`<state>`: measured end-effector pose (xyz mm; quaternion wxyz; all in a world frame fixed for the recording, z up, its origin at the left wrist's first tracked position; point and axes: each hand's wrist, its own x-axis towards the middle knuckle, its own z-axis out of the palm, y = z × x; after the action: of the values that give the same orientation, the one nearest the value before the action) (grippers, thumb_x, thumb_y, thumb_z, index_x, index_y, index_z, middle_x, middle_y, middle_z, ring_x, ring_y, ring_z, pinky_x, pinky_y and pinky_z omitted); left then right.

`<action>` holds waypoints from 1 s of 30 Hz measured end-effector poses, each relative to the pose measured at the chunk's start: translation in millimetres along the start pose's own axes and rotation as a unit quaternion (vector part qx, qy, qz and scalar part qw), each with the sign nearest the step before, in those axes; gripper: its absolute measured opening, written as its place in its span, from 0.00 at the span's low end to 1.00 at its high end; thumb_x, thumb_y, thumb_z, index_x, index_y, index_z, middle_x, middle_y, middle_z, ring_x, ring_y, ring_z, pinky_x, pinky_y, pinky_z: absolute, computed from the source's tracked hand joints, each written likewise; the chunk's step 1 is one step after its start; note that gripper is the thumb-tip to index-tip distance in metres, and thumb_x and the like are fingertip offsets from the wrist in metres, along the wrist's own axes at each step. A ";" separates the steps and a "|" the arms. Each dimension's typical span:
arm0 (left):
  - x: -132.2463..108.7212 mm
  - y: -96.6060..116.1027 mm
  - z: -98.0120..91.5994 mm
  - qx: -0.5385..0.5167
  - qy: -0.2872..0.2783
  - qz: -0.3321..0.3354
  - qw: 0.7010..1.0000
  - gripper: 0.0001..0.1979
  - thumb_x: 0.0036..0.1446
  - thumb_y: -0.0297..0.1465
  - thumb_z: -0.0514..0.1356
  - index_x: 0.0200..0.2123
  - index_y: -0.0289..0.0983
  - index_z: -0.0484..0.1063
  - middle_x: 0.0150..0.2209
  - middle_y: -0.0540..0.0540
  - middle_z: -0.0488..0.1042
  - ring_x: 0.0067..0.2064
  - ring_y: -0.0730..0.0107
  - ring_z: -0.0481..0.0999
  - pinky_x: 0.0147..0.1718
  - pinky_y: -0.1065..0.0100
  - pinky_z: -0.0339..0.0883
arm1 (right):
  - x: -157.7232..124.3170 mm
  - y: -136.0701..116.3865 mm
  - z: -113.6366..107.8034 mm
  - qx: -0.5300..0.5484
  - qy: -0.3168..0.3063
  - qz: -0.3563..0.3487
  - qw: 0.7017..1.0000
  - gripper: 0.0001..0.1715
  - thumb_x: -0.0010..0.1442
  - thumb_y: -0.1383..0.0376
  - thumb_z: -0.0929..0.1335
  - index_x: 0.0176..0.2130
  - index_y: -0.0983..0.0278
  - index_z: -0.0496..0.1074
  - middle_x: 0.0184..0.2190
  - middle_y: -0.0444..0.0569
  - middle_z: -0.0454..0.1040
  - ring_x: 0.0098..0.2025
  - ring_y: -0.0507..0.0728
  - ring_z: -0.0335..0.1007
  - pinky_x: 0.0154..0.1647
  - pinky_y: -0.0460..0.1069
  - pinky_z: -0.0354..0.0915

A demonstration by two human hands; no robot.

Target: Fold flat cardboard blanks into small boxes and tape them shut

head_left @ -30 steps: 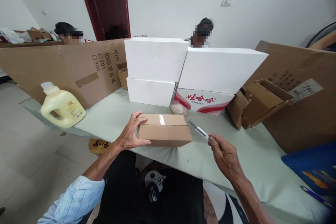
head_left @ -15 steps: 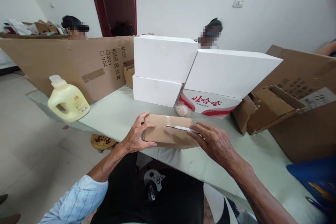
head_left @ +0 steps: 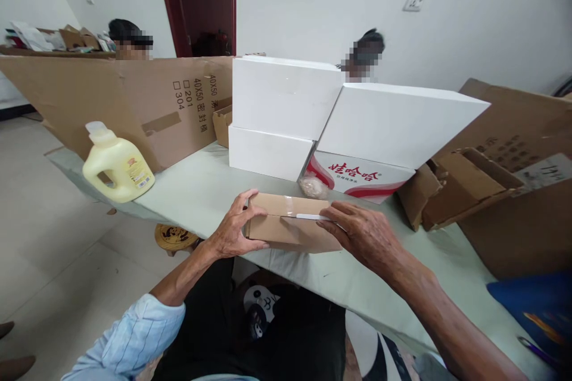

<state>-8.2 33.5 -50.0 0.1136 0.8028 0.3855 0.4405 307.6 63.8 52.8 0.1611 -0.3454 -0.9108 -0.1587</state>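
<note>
A small brown cardboard box [head_left: 286, 233] lies at the near edge of the table, with a strip of clear tape [head_left: 289, 205] across its top seam. My left hand [head_left: 235, 227] grips the box's left end, thumb along the near side and fingers over the top. In my right hand [head_left: 357, 227] is a white-handled utility knife [head_left: 308, 216], closed between thumb and fingers. Its tip is at the seam beside the tape; whether the blade is inside the slit I cannot tell. Just behind the box sits a crumpled ball of clear tape or plastic [head_left: 313, 186].
Stacked white boxes [head_left: 286, 98] and a red-and-white carton [head_left: 366, 175] stand behind. A yellow detergent jug [head_left: 118, 166] is at left by a large cardboard sheet [head_left: 102, 89]. Open brown boxes [head_left: 465, 184] and a blue bag [head_left: 536, 309] are at right. Two people sit beyond.
The knife has moved slightly left along the seam, its tip now at the tape, and lies flatter. My left hand keeps its hold on the box. The view has shifted a little.
</note>
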 end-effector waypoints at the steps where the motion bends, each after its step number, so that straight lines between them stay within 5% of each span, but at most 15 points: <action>1: 0.0 0.3 0.0 0.001 -0.002 -0.002 1.000 0.34 0.48 0.36 0.79 0.56 0.41 0.72 0.71 0.31 0.55 0.72 0.38 0.60 0.65 0.42 0.67 | 1.5 -0.2 -1.0 -0.006 0.001 -0.002 1.000 0.29 0.80 0.53 0.56 0.37 0.61 0.76 0.33 0.50 0.77 0.34 0.55 0.72 0.29 0.51 0.49; 21: 3.4 7.8 -4.9 0.027 -0.018 -0.016 0.999 0.35 0.46 0.32 0.80 0.56 0.41 0.71 0.69 0.32 0.56 0.71 0.39 0.61 0.65 0.41 0.66 | 7.7 1.1 -5.4 -0.091 -0.025 -0.035 0.995 0.24 0.78 0.60 0.60 0.33 0.61 0.74 0.29 0.49 0.74 0.31 0.54 0.68 0.28 0.52 0.42; 27: 4.6 7.8 -9.0 0.038 -0.017 -0.022 0.999 0.37 0.46 0.34 0.79 0.58 0.42 0.69 0.67 0.33 0.58 0.70 0.39 0.62 0.66 0.41 0.65 | -28.8 38.9 -20.1 -0.015 0.011 0.009 1.000 0.23 0.77 0.53 0.61 0.38 0.59 0.77 0.33 0.49 0.76 0.32 0.55 0.70 0.30 0.51 0.53; 30: 4.3 7.6 -10.7 0.042 -0.020 -0.037 0.998 0.40 0.45 0.34 0.79 0.60 0.42 0.67 0.68 0.33 0.57 0.71 0.38 0.61 0.66 0.39 0.63 | -67.9 56.2 0.7 0.070 0.085 0.101 0.989 0.18 0.76 0.51 0.62 0.47 0.58 0.76 0.36 0.50 0.77 0.36 0.57 0.73 0.35 0.51 0.63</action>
<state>-11.3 29.7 -37.1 0.1036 0.8007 0.4305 0.4035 394.0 64.7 34.8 0.2768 -0.4091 -0.8630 -0.1060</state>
